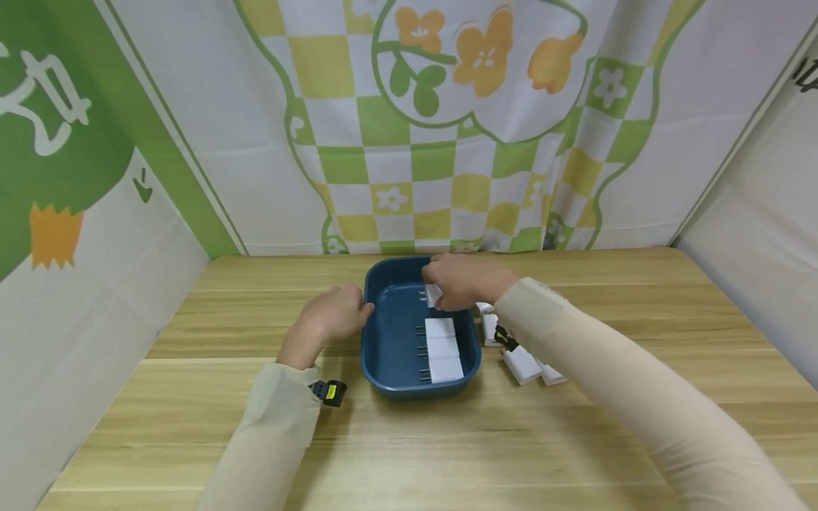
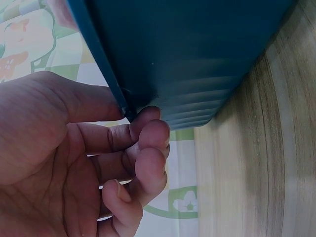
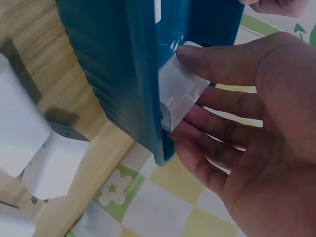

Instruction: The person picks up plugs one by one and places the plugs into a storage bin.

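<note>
A blue plastic bin point(image 1: 393, 341) stands on the wooden table, with several white plug adapters point(image 1: 442, 348) lined up along its right side, prongs facing left. My left hand point(image 1: 334, 312) pinches the bin's left rim between thumb and index finger, as the left wrist view also shows. Over the far right part of the bin, my right hand point(image 1: 469, 279) holds another white charger plug point(image 3: 182, 86) between thumb and fingers. Its prongs point left in the head view. The right wrist view shows the plug just inside the bin wall.
Several loose white chargers point(image 1: 522, 365) lie on the table right of the bin, partly hidden under my right forearm. A patterned curtain point(image 1: 447, 170) hangs behind the table point(image 1: 243, 426). White fabric walls point(image 1: 760, 199) flank both sides.
</note>
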The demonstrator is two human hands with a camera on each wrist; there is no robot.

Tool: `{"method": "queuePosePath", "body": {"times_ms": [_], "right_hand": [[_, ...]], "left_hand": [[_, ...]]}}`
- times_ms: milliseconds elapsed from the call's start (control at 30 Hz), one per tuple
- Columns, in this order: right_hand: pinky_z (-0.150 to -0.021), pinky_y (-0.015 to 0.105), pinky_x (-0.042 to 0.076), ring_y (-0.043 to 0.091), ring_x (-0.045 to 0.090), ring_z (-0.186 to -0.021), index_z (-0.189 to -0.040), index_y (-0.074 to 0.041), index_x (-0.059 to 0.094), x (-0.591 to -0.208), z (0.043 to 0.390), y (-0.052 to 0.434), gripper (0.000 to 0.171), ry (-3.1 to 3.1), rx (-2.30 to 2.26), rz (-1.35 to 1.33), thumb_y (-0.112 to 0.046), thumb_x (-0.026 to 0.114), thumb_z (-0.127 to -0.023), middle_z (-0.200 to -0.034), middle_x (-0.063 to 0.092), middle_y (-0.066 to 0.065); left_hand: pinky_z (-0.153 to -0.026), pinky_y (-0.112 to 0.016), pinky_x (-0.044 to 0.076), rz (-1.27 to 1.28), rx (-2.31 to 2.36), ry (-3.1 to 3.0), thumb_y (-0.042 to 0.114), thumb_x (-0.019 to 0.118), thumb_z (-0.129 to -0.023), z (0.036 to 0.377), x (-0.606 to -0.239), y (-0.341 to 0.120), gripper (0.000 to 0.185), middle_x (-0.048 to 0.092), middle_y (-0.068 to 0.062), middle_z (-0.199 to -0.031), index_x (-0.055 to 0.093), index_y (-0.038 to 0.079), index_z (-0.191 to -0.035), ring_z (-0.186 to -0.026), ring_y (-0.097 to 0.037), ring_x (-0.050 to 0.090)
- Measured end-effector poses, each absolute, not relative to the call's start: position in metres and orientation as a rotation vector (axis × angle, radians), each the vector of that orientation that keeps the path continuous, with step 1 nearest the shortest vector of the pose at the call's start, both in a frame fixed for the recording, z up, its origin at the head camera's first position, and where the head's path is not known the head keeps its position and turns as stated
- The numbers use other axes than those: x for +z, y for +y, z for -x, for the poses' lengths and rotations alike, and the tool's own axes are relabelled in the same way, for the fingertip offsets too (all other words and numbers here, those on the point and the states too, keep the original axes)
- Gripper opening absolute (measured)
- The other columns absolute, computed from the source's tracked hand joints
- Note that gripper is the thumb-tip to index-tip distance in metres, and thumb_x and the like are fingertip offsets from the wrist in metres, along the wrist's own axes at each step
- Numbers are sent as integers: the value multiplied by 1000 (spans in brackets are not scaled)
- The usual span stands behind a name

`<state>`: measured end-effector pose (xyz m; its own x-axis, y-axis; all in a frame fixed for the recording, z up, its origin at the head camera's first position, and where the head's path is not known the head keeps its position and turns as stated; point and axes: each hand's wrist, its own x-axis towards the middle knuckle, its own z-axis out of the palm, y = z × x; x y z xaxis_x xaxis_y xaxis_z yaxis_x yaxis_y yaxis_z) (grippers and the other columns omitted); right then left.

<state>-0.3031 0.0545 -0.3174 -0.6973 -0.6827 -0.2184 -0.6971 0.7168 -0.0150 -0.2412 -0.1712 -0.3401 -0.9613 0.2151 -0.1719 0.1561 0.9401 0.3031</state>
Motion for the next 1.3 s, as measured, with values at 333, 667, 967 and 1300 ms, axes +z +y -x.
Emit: {"method": "queuePosePath", "body": {"times_ms": [333,667,967,1300], "right_hand": [[-102,42,45,29,53,-125,-130,-2,61,-328,304,48,40,2663,129,1060,-20,71,-95,-135,58,13],[-104,42,44,29,50,-130,-134,-5,59,-335,307,43,40,2649,201,1001,-20,69,-98,-138,56,13],[-99,42,46,28,54,-122,-128,-6,63,-343,309,41,35,2655,240,1014,-22,69,-98,-129,60,12],[-93,41,48,26,58,-112,-113,-9,68,-347,308,40,23,2677,241,1033,-25,70,-97,-118,63,9]], "left_hand": [[-49,-29,33,-267,442,2892,25,51,-106,241,-341,-171,43,45,1,-57,55,12,-66,-51,-15,43],[-50,-30,34,-270,433,2896,25,51,-106,241,-341,-171,44,44,1,-57,53,13,-65,-51,-15,42],[-50,-30,34,-262,425,2901,25,51,-106,241,-341,-170,44,43,1,-57,52,12,-64,-51,-15,42],[-50,-31,35,-252,418,2902,26,51,-106,241,-341,-170,45,43,1,-56,51,13,-63,-51,-16,42]]}}
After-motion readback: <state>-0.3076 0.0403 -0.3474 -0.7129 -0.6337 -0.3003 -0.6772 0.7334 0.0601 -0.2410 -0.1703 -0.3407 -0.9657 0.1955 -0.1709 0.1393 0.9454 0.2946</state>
